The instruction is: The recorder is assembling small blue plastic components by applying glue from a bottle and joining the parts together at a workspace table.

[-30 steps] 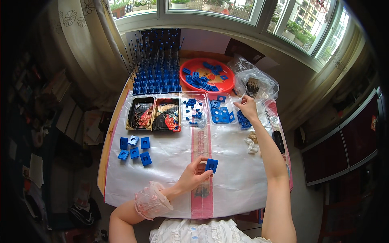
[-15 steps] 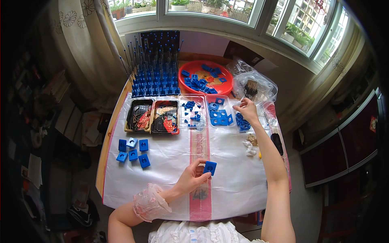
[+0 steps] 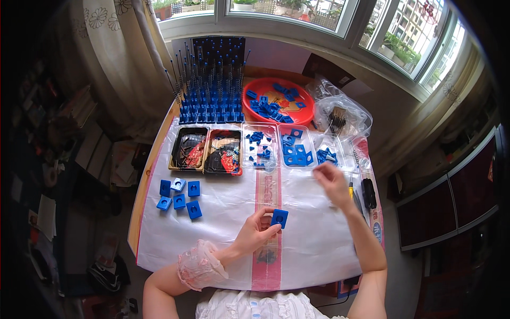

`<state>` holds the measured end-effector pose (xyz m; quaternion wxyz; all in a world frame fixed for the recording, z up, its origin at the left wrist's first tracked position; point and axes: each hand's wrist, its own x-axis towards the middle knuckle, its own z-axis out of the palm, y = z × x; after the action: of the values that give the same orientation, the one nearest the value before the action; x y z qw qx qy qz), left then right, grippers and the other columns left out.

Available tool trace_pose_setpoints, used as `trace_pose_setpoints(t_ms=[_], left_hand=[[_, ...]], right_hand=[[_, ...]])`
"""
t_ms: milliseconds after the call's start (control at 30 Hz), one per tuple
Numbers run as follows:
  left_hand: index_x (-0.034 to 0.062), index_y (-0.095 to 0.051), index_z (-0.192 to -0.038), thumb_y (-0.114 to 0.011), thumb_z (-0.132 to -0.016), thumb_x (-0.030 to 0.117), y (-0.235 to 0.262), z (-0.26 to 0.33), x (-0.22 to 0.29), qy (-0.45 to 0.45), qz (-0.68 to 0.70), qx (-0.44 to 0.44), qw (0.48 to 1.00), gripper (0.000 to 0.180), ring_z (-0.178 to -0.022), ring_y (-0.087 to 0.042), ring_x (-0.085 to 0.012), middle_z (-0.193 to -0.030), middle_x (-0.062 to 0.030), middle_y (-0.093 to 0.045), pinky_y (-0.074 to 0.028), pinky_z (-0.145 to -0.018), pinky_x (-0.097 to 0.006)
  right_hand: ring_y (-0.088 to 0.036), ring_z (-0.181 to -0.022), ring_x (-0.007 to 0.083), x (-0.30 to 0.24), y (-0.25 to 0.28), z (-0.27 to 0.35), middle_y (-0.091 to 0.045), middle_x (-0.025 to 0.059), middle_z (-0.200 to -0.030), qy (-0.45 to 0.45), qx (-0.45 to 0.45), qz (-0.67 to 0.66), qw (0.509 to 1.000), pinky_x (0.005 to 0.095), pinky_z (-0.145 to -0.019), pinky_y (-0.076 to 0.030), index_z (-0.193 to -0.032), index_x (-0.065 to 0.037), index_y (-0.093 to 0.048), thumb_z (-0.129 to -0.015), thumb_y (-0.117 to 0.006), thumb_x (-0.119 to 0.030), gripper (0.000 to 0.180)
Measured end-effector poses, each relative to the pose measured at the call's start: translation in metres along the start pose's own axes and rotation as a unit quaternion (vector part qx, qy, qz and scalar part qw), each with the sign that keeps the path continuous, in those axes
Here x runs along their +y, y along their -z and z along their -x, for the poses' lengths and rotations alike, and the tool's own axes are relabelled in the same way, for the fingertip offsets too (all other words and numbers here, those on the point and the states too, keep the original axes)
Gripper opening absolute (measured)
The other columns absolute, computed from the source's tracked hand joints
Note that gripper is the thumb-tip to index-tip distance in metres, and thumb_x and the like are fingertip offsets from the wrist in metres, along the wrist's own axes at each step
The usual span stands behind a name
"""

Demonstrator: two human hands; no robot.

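Blue square block (image 3: 279, 218) pinched at fingertips of left hand (image 3: 254, 233), above the plastic-covered table (image 3: 313, 250). Right hand (image 3: 332, 181) hovers near trays, fingers loosely curled (contents unclear). Risk: shallow grip, block may slip.

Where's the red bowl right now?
In the head view, the red bowl sits at the far side of the table, right of the blue pin rack and left of the clear plastic bag.

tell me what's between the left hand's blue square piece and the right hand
Only bare white table cover: in the head view nothing lies between the blue square piece and the right hand.
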<state>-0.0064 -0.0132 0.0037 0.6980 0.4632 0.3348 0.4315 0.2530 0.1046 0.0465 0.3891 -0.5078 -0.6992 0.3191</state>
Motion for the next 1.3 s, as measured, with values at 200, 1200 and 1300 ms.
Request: trace_pose_setpoints(t_ms=[200, 1200, 1300], left_hand=[[0.0027, -0.048, -0.123, -0.064, -0.092, 0.006, 0.002, -0.001, 0.003, -0.010, 0.011, 0.001, 1.000, 0.035, -0.085, -0.066, -0.0113, -0.095, -0.0059, -0.067, -0.052, -0.071, -0.023], [0.0043, -0.054, -0.121, -0.053, -0.100, 0.015, 0.017, -0.013, 0.010, -0.042, -0.046, 0.065, 0.996, 0.023, -0.071, -0.063, -0.0073, -0.089, -0.0057, -0.068, -0.050, -0.060, -0.022], [0.0049, -0.055, -0.121, -0.055, -0.098, 0.017, 0.023, -0.016, 0.015, -0.034, -0.131, 0.107, 0.985, 0.026, -0.061, -0.063, -0.0101, -0.072, -0.0067, -0.067, -0.046, -0.052, -0.025]], right_hand=[[-0.062, -0.069, 0.0077, -0.054, -0.065, 0.060, -0.068, 0.0049, -0.080, -0.014, -0.151, -0.070, 0.986, 0.0243, -0.061, -0.048, -0.096, -0.001, -0.066, -0.090, -0.069, -0.017, 0.017], [-0.063, -0.074, 0.0103, -0.050, -0.068, 0.025, -0.069, 0.0045, -0.084, -0.026, -0.198, -0.082, 0.976, 0.0247, -0.064, -0.050, -0.093, 0.000, -0.069, -0.088, -0.069, -0.013, 0.014], [-0.063, -0.075, 0.0099, -0.041, -0.074, 0.021, -0.069, 0.0046, -0.085, -0.052, -0.214, -0.131, 0.966, 0.0243, -0.064, -0.050, -0.094, 0.002, -0.069, -0.088, -0.069, -0.013, 0.016]])
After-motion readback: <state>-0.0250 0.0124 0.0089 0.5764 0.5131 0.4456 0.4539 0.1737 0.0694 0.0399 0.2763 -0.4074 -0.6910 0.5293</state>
